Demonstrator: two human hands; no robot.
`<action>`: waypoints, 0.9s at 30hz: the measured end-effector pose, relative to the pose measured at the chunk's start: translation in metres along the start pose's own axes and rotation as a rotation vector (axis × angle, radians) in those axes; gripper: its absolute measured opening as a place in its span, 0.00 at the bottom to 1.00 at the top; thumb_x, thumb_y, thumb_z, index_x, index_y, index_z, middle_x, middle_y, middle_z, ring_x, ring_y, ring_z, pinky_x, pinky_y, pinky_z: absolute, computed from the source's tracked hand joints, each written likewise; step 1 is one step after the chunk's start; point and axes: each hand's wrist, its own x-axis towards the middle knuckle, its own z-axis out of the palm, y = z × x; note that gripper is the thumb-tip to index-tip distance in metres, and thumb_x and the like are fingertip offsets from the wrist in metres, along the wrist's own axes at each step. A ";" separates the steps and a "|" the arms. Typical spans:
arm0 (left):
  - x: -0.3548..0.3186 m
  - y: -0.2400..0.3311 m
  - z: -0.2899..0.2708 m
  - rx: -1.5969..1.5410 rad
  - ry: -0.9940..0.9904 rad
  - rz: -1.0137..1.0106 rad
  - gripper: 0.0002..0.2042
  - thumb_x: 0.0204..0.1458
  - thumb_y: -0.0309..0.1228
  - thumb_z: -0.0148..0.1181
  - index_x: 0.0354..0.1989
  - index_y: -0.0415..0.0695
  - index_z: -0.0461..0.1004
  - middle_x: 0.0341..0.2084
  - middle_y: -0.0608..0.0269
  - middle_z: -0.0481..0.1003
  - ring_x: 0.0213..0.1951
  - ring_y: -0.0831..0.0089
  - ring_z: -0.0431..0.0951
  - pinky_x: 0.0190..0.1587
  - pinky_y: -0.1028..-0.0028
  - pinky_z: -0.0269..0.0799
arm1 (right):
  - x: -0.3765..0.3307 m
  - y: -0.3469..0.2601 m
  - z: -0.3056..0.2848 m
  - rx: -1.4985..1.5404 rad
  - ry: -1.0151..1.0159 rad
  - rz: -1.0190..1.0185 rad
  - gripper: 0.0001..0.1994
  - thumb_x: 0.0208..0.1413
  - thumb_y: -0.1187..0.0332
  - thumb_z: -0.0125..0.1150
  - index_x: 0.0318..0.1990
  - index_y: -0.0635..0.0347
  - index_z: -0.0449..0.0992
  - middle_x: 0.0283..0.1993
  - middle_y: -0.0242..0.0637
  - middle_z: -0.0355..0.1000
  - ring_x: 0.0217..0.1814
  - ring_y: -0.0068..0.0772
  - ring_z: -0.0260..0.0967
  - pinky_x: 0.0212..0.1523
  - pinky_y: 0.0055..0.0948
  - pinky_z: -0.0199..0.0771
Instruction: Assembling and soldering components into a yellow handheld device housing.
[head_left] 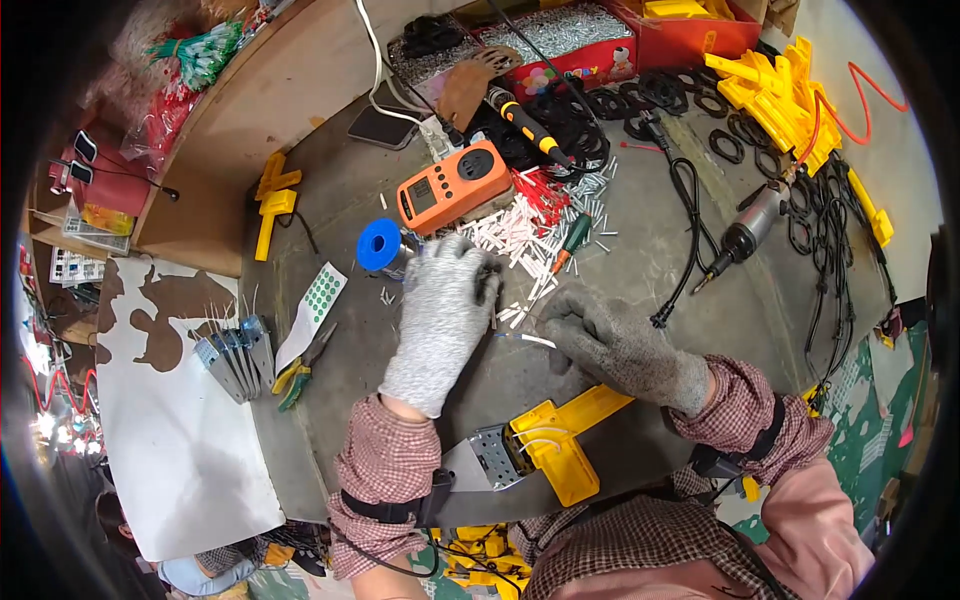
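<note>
I read the step as picking and preparing one small white tube from the loose pile (520, 235) on the grey bench (650, 290). My left hand (440, 310), in a speckled grey glove, lies palm down with fingers curled at the pile's near edge; I cannot tell whether they pinch anything. My right hand (610, 345), dark grey glove, is closed in a pinch on a thin wire with a white sleeve (525, 339), which points toward 9 o'clock, into the gap between the hands. Judgement: the next move calls for a fine two-handed alignment, the sleeve end brought to the left fingertips. Around: orange meter (452, 186) at 12 o'clock of the left hand, blue spool (380, 245) at 11, green-handled screwdriver (572, 240) lying in the pile, pliers (300, 368) at 9. The yellow plastic part with metal bracket (545, 445) sits at 6 o'clock, just beside both wrists, and crowds any pull-back.
</note>
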 end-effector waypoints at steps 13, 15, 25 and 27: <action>-0.074 0.023 -0.023 -1.179 0.150 -0.504 0.09 0.57 0.22 0.63 0.45 0.38 0.76 0.40 0.64 0.77 0.43 0.78 0.77 0.51 0.76 0.72 | -0.008 0.000 0.001 -0.159 -0.043 -0.136 0.08 0.62 0.68 0.59 0.40 0.64 0.72 0.28 0.42 0.75 0.30 0.37 0.77 0.32 0.35 0.75; -0.085 0.026 -0.025 -1.260 0.032 -0.586 0.12 0.57 0.24 0.65 0.49 0.37 0.77 0.44 0.60 0.80 0.46 0.77 0.78 0.53 0.76 0.73 | -0.009 0.004 0.004 -0.155 -0.036 -0.190 0.08 0.61 0.68 0.60 0.40 0.64 0.72 0.28 0.43 0.75 0.30 0.37 0.77 0.32 0.34 0.75; -0.094 0.036 -0.024 -1.235 0.005 -0.657 0.14 0.57 0.25 0.66 0.50 0.35 0.78 0.42 0.58 0.81 0.43 0.76 0.80 0.50 0.75 0.75 | -0.006 0.009 0.006 -0.239 -0.078 -0.189 0.10 0.60 0.64 0.61 0.42 0.62 0.75 0.30 0.46 0.76 0.32 0.43 0.78 0.34 0.39 0.76; -0.094 0.036 -0.023 -1.208 -0.008 -0.652 0.14 0.57 0.24 0.66 0.50 0.35 0.78 0.42 0.57 0.81 0.44 0.76 0.80 0.50 0.75 0.75 | -0.006 0.013 0.007 -0.233 -0.080 -0.185 0.10 0.60 0.64 0.61 0.41 0.62 0.75 0.30 0.46 0.76 0.32 0.44 0.77 0.34 0.39 0.76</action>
